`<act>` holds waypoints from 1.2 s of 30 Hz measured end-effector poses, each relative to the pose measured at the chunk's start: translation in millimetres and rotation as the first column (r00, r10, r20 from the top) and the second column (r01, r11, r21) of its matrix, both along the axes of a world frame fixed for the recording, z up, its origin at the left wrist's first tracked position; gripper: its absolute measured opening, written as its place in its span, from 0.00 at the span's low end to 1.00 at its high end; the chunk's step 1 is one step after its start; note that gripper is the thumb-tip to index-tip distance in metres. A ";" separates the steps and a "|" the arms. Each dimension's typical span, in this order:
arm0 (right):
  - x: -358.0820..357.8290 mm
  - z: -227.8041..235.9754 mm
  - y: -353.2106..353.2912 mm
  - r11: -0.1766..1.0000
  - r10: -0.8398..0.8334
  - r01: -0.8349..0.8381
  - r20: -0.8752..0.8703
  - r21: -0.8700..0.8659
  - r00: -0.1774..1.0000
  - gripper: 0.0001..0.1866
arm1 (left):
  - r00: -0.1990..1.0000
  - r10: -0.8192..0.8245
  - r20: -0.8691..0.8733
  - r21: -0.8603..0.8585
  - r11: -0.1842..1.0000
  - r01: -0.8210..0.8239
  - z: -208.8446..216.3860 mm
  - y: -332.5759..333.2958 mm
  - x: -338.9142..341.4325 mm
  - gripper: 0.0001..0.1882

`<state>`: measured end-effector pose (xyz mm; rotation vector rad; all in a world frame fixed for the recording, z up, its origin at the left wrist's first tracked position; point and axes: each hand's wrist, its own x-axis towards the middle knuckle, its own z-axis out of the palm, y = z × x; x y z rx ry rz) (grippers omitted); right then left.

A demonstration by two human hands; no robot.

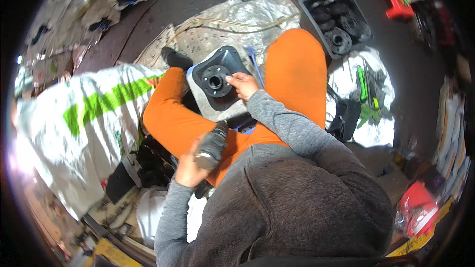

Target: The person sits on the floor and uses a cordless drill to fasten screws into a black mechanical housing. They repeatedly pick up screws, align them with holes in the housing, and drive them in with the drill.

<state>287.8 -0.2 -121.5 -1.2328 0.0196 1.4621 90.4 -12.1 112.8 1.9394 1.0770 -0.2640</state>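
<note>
A black square part with rounded corners [232,62] lies on a pale grey block [198,100] between my legs. On its middle sits a round black flange [210,70] with a central hole and several small holes around it. My right hand [243,87] reaches to the flange's right edge, thumb and finger pinched together at one small hole. Whatever is in that pinch is too small to make out. Over my left thigh, my left hand [190,169] is wrapped around a dark cordless drill [213,146], its front end tilted up toward the block.
A grey bin [306,16] of black round parts stands at the far right. Green-handled tools and gloves [366,109] lie on a white sack right of my knee. A large white sack with a green stripe [99,113] fills the left. A hose [222,28] crosses a dusty sheet ahead.
</note>
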 end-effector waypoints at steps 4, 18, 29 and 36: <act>19.9 45.0 -23.5 0.974 0.148 -0.097 -0.255 0.203 0.955 0.13 | 0.999 -0.022 0.049 -0.147 0.989 0.029 -17.8 -35.3 -62.6 0.45; -2.7 163.6 -8.6 0.850 0.426 -0.363 -0.094 0.383 0.900 0.26 | 0.576 0.650 0.496 0.194 0.563 -0.803 60.8 -21.1 -192.7 0.10; 189.9 118.4 -75.5 0.947 -0.155 0.174 -0.092 0.271 0.984 0.22 | 0.792 0.606 0.083 0.451 0.686 -0.572 -20.7 -9.5 -273.8 0.19; 242.2 92.5 -92.5 0.894 -0.385 0.396 -0.092 0.211 0.918 0.19 | 0.761 0.380 0.525 0.825 -0.007 -0.565 269.6 119.3 -252.4 0.23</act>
